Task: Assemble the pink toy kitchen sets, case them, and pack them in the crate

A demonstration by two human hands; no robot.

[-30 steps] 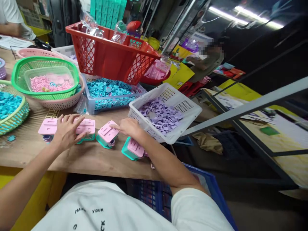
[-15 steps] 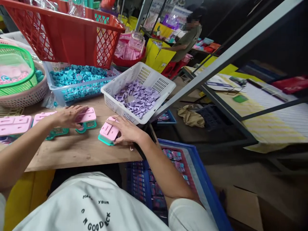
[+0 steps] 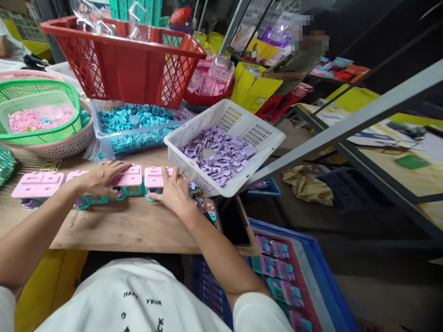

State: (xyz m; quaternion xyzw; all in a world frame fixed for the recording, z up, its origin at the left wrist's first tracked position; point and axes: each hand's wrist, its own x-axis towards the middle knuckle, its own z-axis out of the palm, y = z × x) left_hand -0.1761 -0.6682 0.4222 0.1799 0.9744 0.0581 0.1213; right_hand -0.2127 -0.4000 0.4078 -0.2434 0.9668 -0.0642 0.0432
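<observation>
Resting the left hand [image 3: 98, 179] palm down with fingers loosely spread on the row of pink-lidded boxes [image 3: 38, 184], atop the wooden table [image 3: 114, 230]. Gripping the rightmost pink-lidded box [image 3: 153, 174] in the right hand [image 3: 175, 189], with thumb low at the front and fingers over the right end of the lid; hard to tell how firmly. Standing upright at the row's right end, close beside its neighbour. Behind and to the right, a white basket [image 3: 266, 133] with lilac pieces [image 3: 221, 157]; behind the row, a clear bin of teal pieces [image 3: 138, 117], below a red basket [image 3: 134, 69].
</observation>
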